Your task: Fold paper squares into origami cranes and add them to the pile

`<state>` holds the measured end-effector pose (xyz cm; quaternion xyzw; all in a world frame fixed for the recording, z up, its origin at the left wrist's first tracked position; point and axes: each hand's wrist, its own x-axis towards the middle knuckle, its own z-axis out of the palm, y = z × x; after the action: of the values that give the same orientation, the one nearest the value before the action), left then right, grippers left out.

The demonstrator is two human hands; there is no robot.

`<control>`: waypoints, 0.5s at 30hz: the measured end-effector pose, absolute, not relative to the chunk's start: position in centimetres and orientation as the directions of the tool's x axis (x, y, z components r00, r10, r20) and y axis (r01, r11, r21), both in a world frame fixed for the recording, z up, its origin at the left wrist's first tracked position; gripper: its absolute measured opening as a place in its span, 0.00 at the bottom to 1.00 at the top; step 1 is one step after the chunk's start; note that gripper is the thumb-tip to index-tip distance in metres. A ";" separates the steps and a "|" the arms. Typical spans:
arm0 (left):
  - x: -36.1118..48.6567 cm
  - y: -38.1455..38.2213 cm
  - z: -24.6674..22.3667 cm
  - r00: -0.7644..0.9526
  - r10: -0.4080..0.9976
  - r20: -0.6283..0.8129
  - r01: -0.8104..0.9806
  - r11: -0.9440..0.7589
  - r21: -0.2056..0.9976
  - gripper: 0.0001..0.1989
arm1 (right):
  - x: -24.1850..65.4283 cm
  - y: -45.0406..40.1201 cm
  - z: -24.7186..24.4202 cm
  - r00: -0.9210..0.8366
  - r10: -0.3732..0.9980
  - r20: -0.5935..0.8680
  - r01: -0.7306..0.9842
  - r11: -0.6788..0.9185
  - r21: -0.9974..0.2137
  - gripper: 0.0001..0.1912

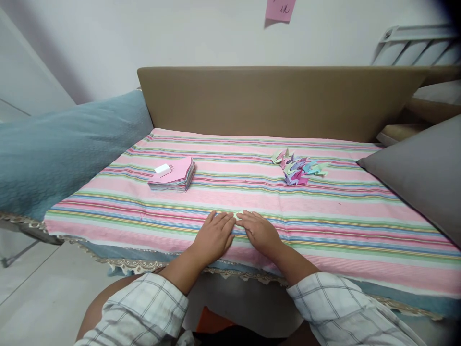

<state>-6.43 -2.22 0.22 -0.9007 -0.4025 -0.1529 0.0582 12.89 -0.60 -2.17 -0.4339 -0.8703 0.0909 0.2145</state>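
Observation:
Both hands rest on the striped cloth near its front edge. My left hand (215,236) lies palm down with its fingers stretched out, its fingertips at the left side of a small pale green piece of paper (238,216). From the other side, my right hand (259,231) reaches it, also flat, its fingers pressing at the paper's right side. Most of the paper is hidden under the fingers. Back left is a stack of paper sheets (176,179), pink on top, with a white plug adapter (163,169) on it. Several folded paper cranes (298,169) lie heaped at the back right.
The striped cloth (237,168) covers a sofa seat with a brown backrest (273,103) behind. A blue-covered armrest (72,149) bounds the left side. At the right leans a grey cushion (421,168). A pink note (280,9) is stuck on the wall.

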 end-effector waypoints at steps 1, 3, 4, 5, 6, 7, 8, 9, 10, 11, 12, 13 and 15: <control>-6.5 -2.2 0.2 0.616 0.723 0.313 0.752 -0.658 0.040 0.19 | 12.9 -0.6 -2.2 -0.524 0.796 0.302 0.713 0.604 -0.356 0.21; -6.7 -2.1 0.2 0.584 0.753 0.303 0.771 -0.631 0.082 0.20 | 12.8 -0.6 -2.3 -0.502 0.802 0.324 0.709 0.596 -0.377 0.21; -6.8 -2.0 0.3 0.568 0.766 0.299 0.781 -0.617 0.098 0.20 | 12.8 -0.7 -2.3 -0.489 0.805 0.336 0.711 0.591 -0.381 0.21; -6.9 -1.9 0.3 0.556 0.778 0.293 0.789 -0.605 0.111 0.21 | 12.8 -0.7 -2.3 -0.476 0.809 0.345 0.716 0.585 -0.381 0.21; -7.0 -1.8 0.4 0.547 0.788 0.284 0.795 -0.595 0.120 0.22 | 12.7 -0.7 -2.2 -0.464 0.814 0.350 0.724 0.576 -0.379 0.22; -7.1 -1.7 0.4 0.541 0.795 0.275 0.800 -0.587 0.125 0.23 | 12.7 -0.8 -2.1 -0.454 0.819 0.351 0.732 0.567 -0.377 0.23; -7.1 -1.7 0.5 0.537 0.800 0.267 0.803 -0.581 0.129 0.23 | 12.7 -0.8 -2.0 -0.445 0.825 0.349 0.739 0.559 -0.377 0.24; -7.1 -1.7 0.5 0.533 0.806 0.260 0.807 -0.576 0.132 0.23 | 12.6 -0.8 -1.8 -0.440 0.829 0.345 0.742 0.552 -0.380 0.25; -7.1 -1.7 0.5 0.528 0.810 0.256 0.810 -0.571 0.134 0.23 | 12.6 -0.9 -1.7 -0.437 0.832 0.341 0.741 0.548 -0.387 0.25; -7.1 -1.7 0.6 0.526 0.812 0.254 0.812 -0.568 0.134 0.23 | 12.6 -0.9 -1.5 -0.437 0.834 0.336 0.738 0.546 -0.396 0.26; -7.1 -1.7 0.6 0.525 0.812 0.255 0.813 -0.568 0.132 0.23 | 12.6 -0.9 -1.4 -0.435 0.837 0.332 0.735 0.543 -0.406 0.26; -7.0 -1.8 0.7 0.527 0.808 0.262 0.812 -0.570 0.126 0.22 | 12.5 -0.9 -1.3 -0.434 0.839 0.327 0.732 0.540 -0.415 0.26; -6.7 -2.0 0.8 0.534 0.795 0.289 0.808 -0.581 0.104 0.21 | 12.5 -0.9 -1.2 -0.431 0.844 0.320 0.727 0.535 -0.430 0.27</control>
<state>-6.71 -1.98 0.78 -0.8755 -0.4575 -0.1540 0.0213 12.52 -0.90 -1.23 -0.4685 -0.8382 0.1143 0.2547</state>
